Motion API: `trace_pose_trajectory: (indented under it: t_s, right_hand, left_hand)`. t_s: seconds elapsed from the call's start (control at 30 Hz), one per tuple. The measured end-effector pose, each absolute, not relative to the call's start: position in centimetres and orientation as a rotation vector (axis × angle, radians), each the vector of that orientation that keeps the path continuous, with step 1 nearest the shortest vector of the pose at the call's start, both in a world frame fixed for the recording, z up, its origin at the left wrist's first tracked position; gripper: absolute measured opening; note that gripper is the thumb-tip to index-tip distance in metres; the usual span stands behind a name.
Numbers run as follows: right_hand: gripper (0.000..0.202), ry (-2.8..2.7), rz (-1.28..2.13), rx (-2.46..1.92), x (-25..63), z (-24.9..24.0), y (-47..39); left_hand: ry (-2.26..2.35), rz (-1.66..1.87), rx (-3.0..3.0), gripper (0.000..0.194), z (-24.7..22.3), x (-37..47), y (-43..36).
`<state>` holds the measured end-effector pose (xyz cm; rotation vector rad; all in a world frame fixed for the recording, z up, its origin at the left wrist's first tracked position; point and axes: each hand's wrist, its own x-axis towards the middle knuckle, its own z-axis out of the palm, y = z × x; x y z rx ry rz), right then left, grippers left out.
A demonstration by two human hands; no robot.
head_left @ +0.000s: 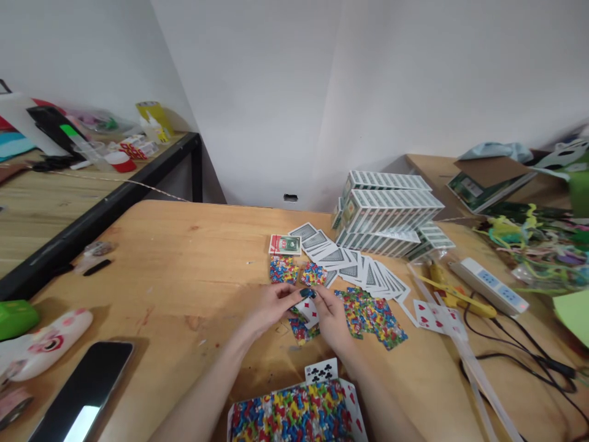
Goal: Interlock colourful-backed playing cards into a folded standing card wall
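Note:
In the head view, my left hand point(280, 302) and my right hand point(330, 312) meet mid-table, thumbs together. Both pinch the top of a diamond playing card point(311, 314), tilted with its face toward me. My fingers cover part of it. Below it lies a colourful patterned piece point(302, 332). More pieces of this pattern point(368, 312) lie right of my right hand, and two small patterned squares point(284, 269) lie beyond my fingers. Close to me is a larger patterned panel point(289, 412) with a ten of clubs point(321, 371) at its far edge.
Face-down cards point(350, 261) fan out beyond my hands, beside a red-and-green card box point(284, 245). Striped card cartons point(391, 209) are stacked behind. On the right lie a yellow glue gun point(460, 299), a power strip point(492, 285) and cables. A phone point(85, 390) lies left.

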<state>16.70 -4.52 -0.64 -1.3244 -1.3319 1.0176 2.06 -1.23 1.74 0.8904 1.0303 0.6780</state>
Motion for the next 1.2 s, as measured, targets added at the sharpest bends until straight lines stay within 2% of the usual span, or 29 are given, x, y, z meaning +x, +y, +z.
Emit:
trace_pose_trajectory:
  t_s: [0.27,0.53,0.8,1.2]
  right_hand:
    - [0.024,-1.465,0.848,-1.329,17.4,-0.2,-4.7]
    - [0.026,-1.568,0.822,-1.278,17.2,0.0,-4.8]
    - [0.025,-1.553,0.821,-1.307,17.6,-0.2,-4.7]
    - [0.017,-1.341,1.061,-1.286,18.1,-0.6,-3.9]
  left_hand:
    - [0.850,0.365,0.885,0.037,2.1,0.0,-0.9]
    - [0.770,0.272,0.934,0.028,2.6,-0.5,-0.7]
    - [0.851,0.276,0.923,0.030,1.9,0.2,-1.1]
    - [0.930,0.423,1.030,0.029,1.1,1.5,-1.9]
